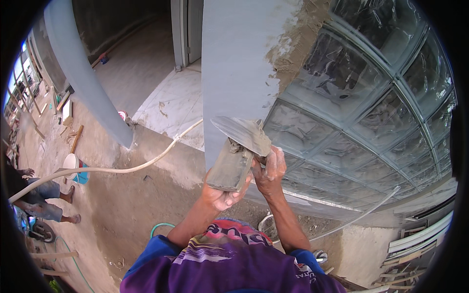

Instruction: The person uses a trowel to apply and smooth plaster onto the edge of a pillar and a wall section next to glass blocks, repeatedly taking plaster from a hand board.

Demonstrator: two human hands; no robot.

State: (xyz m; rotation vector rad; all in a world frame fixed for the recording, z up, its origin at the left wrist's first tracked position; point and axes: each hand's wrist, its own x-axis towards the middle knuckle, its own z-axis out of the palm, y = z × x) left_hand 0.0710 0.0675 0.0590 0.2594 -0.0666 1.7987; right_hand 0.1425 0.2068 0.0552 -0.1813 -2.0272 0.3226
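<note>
left hand [225, 198], grip wrapped around smeared rectangular block [225, 171] at frame center, right hand [271, 171], grip curled on trowel [238, 130] over block's upper end, mortar [262, 141] on trowel, glass-block wall [337, 73] upper right

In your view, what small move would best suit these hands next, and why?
Probably raise the trowel in the right hand toward the lower end of the mortar strip beside the glass blocks: wet-looking mortar clings to the trowel, the left hand supports the gray block close by, and the strip narrows raggedly there.
</note>
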